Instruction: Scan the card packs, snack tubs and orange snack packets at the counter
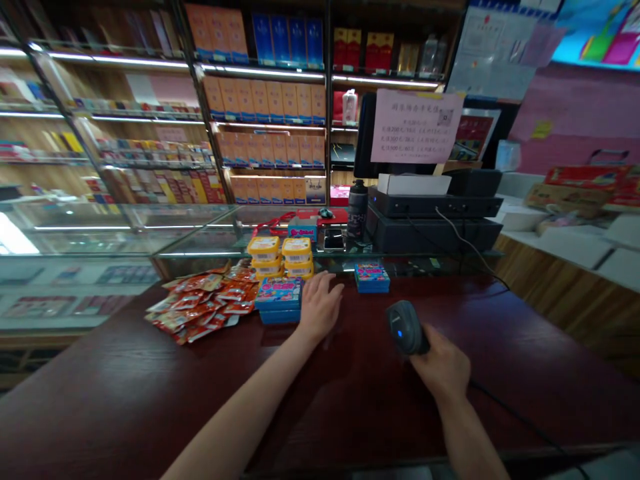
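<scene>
We clasp one scanner (404,327), likely light, stiff, by its handle (424,342), right hand (444,363); left hand (320,308) loosely spread beside blue boxes (279,299), likely crushable, best side-gripped.

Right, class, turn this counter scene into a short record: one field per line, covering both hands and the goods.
Left hand: open, close beside the front blue-box stack; contact unclear
Right hand: holding a scanner, blue light on
Packets: orange-red pile, left of that stack
Tubs: yellow, stacked behind it
Second blue stack: farther right
Surface: dark reddish-brown
</scene>
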